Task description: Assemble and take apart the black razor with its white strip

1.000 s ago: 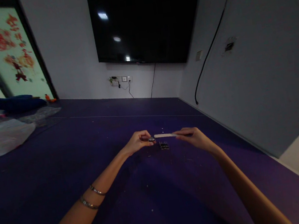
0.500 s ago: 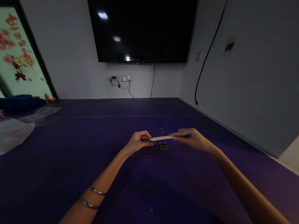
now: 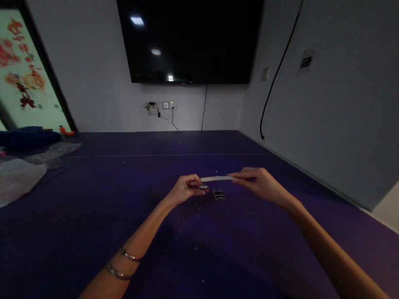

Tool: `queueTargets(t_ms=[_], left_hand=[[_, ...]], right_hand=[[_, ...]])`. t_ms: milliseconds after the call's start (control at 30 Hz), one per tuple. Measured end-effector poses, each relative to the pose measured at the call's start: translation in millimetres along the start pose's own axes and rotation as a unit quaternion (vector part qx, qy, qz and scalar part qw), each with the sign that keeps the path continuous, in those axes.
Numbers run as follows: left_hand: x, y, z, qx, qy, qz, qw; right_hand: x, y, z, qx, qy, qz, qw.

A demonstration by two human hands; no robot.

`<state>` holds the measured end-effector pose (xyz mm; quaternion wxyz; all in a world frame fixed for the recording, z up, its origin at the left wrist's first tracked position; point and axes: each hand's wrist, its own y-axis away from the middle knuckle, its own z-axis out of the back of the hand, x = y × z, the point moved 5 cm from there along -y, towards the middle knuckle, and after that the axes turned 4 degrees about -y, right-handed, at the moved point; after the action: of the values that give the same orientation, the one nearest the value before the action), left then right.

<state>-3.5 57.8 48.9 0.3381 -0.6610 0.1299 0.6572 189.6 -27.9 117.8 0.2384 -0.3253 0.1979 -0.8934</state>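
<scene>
Between my hands, above the purple surface, a thin white strip [image 3: 216, 178] is seen nearly edge-on, slightly bowed. My right hand [image 3: 258, 181] pinches its right end between thumb and fingers. My left hand [image 3: 184, 189] is closed, with a small shiny metallic piece [image 3: 204, 187] showing between thumb and fingertips. The strip's left end lies at the left fingers, just above that piece; I cannot tell whether they touch. Below the strip, a small dark square piece with lighter marks, like a circuit board [image 3: 219, 194], rests on the surface.
Small white specks dot the purple surface [image 3: 196, 238]. Clear plastic sheeting [image 3: 8, 182] and a dark blue cloth-like bundle [image 3: 23, 137] lie far left. A black cable [image 3: 284, 55] hangs down the right wall. Behind are a wall-mounted television [image 3: 195, 32] and sockets [image 3: 165, 105].
The white strip has risen slightly, and the metallic piece at my left fingertips shows more plainly beneath it. My right hand has moved a little up; my left hand has barely moved.
</scene>
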Motion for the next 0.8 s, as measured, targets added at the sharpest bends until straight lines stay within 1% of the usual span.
queueTargets(t_ms=[67,233,433,600,733,800], left_hand=[[0.6,-0.6,0.0,0.001,0.004,0.000,1.000],[4.8,-2.2,1.7,0.009,-0.009,0.001,1.000],[4.2,-1.2,1.2,0.005,0.004,0.006,1.000],[2.4,-1.6,1.1,0.001,-0.016,-0.001,1.000],[1.1,-1.3,0.7,0.001,-0.003,-0.006,1.000],[-0.1,-0.4,0.4,0.001,-0.002,-0.012,1.000]], right_hand=[[-0.1,0.3,1.2,-0.005,0.001,-0.001,1.000],[5.4,0.5,-1.8,0.024,-0.010,0.012,1.000],[0.1,0.5,0.4,-0.009,0.030,-0.008,0.999],[4.2,0.6,-3.6,0.016,0.020,0.003,1.000],[-1.6,0.4,0.9,-0.004,0.029,-0.006,1.000],[-5.3,0.0,3.1,-0.012,0.010,-0.008,1.000]])
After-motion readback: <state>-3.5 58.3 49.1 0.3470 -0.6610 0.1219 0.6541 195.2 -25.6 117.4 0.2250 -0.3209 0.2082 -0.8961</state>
